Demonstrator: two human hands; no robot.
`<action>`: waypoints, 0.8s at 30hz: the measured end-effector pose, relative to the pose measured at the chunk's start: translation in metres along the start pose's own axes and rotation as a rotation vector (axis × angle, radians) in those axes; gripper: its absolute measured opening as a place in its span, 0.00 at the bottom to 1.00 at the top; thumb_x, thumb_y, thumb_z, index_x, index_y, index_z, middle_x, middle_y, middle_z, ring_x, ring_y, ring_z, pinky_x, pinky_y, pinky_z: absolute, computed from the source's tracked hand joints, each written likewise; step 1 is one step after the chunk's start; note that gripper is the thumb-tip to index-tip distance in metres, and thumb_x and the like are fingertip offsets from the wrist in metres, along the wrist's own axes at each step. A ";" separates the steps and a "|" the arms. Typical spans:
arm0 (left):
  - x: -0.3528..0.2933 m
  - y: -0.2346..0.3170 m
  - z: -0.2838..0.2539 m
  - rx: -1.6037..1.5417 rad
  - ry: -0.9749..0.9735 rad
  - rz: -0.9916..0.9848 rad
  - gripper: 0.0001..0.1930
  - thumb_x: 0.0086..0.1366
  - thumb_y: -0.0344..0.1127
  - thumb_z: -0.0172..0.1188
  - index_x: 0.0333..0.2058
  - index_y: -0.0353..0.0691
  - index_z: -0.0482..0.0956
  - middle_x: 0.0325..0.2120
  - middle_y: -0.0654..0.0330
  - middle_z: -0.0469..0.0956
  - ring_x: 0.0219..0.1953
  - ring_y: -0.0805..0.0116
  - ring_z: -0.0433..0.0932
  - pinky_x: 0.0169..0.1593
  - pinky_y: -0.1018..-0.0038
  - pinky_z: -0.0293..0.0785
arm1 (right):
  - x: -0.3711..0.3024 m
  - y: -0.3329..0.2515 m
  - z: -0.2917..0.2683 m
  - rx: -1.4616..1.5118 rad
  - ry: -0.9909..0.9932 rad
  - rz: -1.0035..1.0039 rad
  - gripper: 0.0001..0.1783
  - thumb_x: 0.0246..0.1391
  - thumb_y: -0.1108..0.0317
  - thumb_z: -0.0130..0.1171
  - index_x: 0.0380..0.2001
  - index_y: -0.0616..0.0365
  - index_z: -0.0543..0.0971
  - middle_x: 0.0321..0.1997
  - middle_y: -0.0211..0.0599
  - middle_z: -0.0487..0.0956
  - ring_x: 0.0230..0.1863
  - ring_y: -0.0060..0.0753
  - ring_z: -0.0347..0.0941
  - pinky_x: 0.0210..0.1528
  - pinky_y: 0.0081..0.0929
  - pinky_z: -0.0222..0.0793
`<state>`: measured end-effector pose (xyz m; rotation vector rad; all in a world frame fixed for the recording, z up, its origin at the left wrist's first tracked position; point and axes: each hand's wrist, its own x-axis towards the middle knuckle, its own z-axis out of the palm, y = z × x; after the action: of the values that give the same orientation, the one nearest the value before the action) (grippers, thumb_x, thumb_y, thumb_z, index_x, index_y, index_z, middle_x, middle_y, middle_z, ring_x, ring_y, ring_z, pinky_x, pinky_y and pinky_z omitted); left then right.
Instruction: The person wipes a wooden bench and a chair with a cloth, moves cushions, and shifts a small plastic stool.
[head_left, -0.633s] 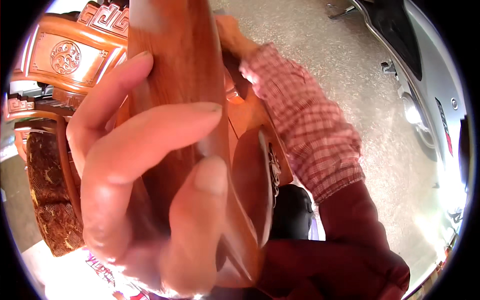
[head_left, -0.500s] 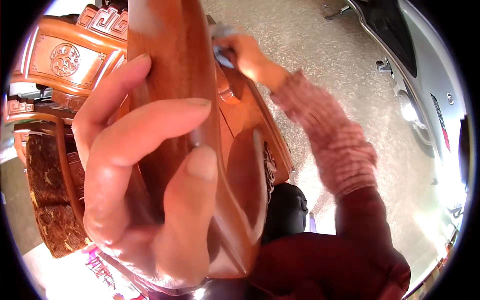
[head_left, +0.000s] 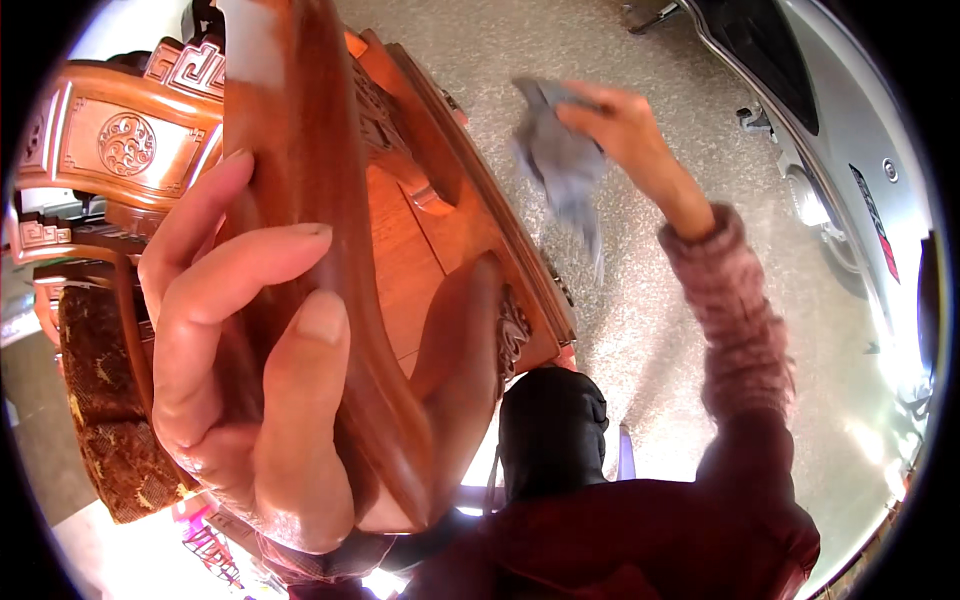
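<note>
My left hand [head_left: 215,370] is wrapped round a thick, curved, polished wooden rail [head_left: 310,150] of a red-brown chair, close in front of me. Its fingertips and thumb press on the rail's surface. Out to the right, my right hand [head_left: 630,135] pinches a crumpled grey cloth [head_left: 562,165]. The cloth hangs from the fingers over the speckled floor, apart from the wood, its lower end blurred. Below the rail lies the flat wooden seat [head_left: 405,260], with carved openwork [head_left: 515,335] along its near side.
More carved wooden chairs stand at the left, one with a round medallion in its back [head_left: 128,145]. A brown patterned cushion [head_left: 110,400] sits nearby. A silver vehicle [head_left: 850,110] is on the right, beyond the grey speckled floor [head_left: 690,330].
My right hand has moved away from the chair to the right, carrying the cloth off the wood. The rail and my left hand on it appear slightly further left.
</note>
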<state>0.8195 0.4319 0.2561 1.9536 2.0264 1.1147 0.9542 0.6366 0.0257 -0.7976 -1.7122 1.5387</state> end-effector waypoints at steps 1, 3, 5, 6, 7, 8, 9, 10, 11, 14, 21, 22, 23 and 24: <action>-0.001 -0.004 0.004 -0.129 0.076 -0.057 0.12 0.52 0.24 0.48 0.36 0.31 0.75 0.53 0.45 0.64 0.57 0.54 0.63 0.62 0.62 0.54 | 0.024 0.000 0.012 0.025 0.084 0.062 0.19 0.49 0.69 0.60 0.46 0.59 0.77 0.35 0.34 0.81 0.34 0.21 0.74 0.36 0.20 0.72; -0.001 -0.009 0.003 -0.259 0.147 -0.115 0.12 0.52 0.24 0.48 0.36 0.31 0.75 0.53 0.45 0.64 0.57 0.53 0.63 0.62 0.62 0.54 | 0.072 0.006 0.040 -0.208 0.243 -0.143 0.18 0.48 0.66 0.61 0.45 0.55 0.78 0.35 0.33 0.81 0.33 0.20 0.74 0.37 0.20 0.71; -0.007 0.005 -0.020 -0.132 0.112 -0.156 0.12 0.52 0.24 0.48 0.35 0.31 0.75 0.52 0.43 0.64 0.57 0.52 0.64 0.62 0.61 0.55 | 0.131 0.013 0.093 -0.230 0.289 -0.255 0.18 0.47 0.64 0.61 0.44 0.51 0.79 0.33 0.33 0.81 0.32 0.17 0.73 0.37 0.20 0.71; -0.001 -0.013 -0.002 -0.172 0.042 -0.144 0.12 0.51 0.25 0.48 0.35 0.31 0.75 0.52 0.42 0.64 0.56 0.52 0.64 0.62 0.60 0.55 | 0.148 0.054 0.083 -0.163 0.310 -0.170 0.17 0.47 0.64 0.60 0.44 0.48 0.79 0.33 0.36 0.81 0.32 0.22 0.75 0.38 0.23 0.71; 0.003 -0.014 0.011 -0.294 0.096 -0.127 0.11 0.51 0.25 0.48 0.34 0.31 0.75 0.52 0.41 0.65 0.56 0.51 0.64 0.61 0.60 0.55 | 0.160 0.077 0.089 -0.059 0.297 -0.106 0.17 0.47 0.63 0.59 0.44 0.45 0.79 0.34 0.38 0.81 0.32 0.27 0.76 0.38 0.25 0.71; -0.003 0.001 0.000 -0.268 0.176 -0.135 0.11 0.51 0.25 0.49 0.34 0.32 0.75 0.51 0.41 0.65 0.56 0.51 0.65 0.61 0.60 0.55 | 0.168 0.068 0.136 -0.192 0.236 -0.189 0.17 0.47 0.63 0.57 0.43 0.43 0.79 0.34 0.41 0.80 0.33 0.34 0.77 0.39 0.28 0.71; 0.004 -0.017 0.019 -0.392 0.167 -0.122 0.11 0.50 0.26 0.49 0.34 0.32 0.75 0.51 0.40 0.65 0.55 0.50 0.65 0.61 0.59 0.56 | 0.165 0.108 0.119 -0.442 0.274 -0.191 0.17 0.47 0.62 0.55 0.43 0.41 0.79 0.35 0.43 0.80 0.35 0.42 0.77 0.39 0.31 0.71; 0.009 -0.020 0.028 -0.400 0.145 -0.062 0.11 0.50 0.26 0.49 0.34 0.31 0.74 0.51 0.40 0.66 0.55 0.50 0.66 0.61 0.59 0.56 | 0.163 0.134 0.113 -0.405 0.330 -0.204 0.17 0.46 0.61 0.53 0.42 0.38 0.79 0.36 0.47 0.78 0.38 0.51 0.75 0.40 0.37 0.70; 0.001 -0.008 0.013 -0.298 0.196 -0.049 0.12 0.49 0.26 0.49 0.34 0.31 0.74 0.50 0.39 0.66 0.55 0.50 0.66 0.60 0.59 0.57 | 0.164 0.108 0.155 -0.333 0.262 -0.250 0.17 0.46 0.61 0.53 0.42 0.38 0.79 0.36 0.47 0.78 0.38 0.51 0.75 0.40 0.37 0.70; -0.003 -0.012 0.010 -0.270 0.234 -0.037 0.12 0.49 0.26 0.49 0.33 0.30 0.74 0.49 0.39 0.67 0.54 0.49 0.67 0.60 0.59 0.57 | 0.120 0.093 0.153 -0.232 0.140 -0.108 0.16 0.47 0.63 0.53 0.42 0.42 0.79 0.36 0.48 0.78 0.37 0.50 0.75 0.39 0.36 0.70; 0.000 -0.036 0.010 -0.131 0.161 0.209 0.08 0.54 0.31 0.58 0.33 0.36 0.75 0.39 0.47 0.72 0.44 0.54 0.71 0.49 0.66 0.66 | -0.065 0.088 0.086 -0.428 0.011 -0.067 0.17 0.49 0.72 0.56 0.44 0.54 0.77 0.34 0.48 0.79 0.31 0.36 0.76 0.37 0.28 0.71; -0.002 -0.034 0.008 -0.131 0.208 0.143 0.08 0.53 0.33 0.61 0.32 0.37 0.76 0.37 0.50 0.73 0.42 0.56 0.72 0.47 0.69 0.66 | -0.097 0.079 0.084 -0.366 -0.043 0.028 0.17 0.49 0.72 0.56 0.45 0.55 0.77 0.34 0.47 0.79 0.31 0.33 0.76 0.37 0.27 0.70; -0.005 -0.025 0.002 -0.170 0.193 0.082 0.07 0.53 0.29 0.60 0.32 0.35 0.77 0.38 0.53 0.73 0.42 0.60 0.72 0.48 0.72 0.66 | -0.126 0.076 0.080 -0.362 -0.056 -0.009 0.17 0.50 0.73 0.56 0.45 0.58 0.76 0.34 0.47 0.79 0.31 0.29 0.74 0.37 0.26 0.70; -0.007 -0.020 0.002 -0.228 0.172 0.028 0.06 0.53 0.26 0.58 0.32 0.34 0.77 0.39 0.55 0.74 0.43 0.64 0.72 0.48 0.75 0.66 | -0.157 0.072 0.078 -0.384 -0.062 0.113 0.17 0.50 0.74 0.56 0.46 0.58 0.76 0.34 0.47 0.79 0.30 0.29 0.74 0.36 0.26 0.70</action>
<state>0.8051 0.4286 0.2411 1.8350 1.8559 1.4936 0.9801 0.4720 -0.0650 -1.0626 -2.0746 1.3330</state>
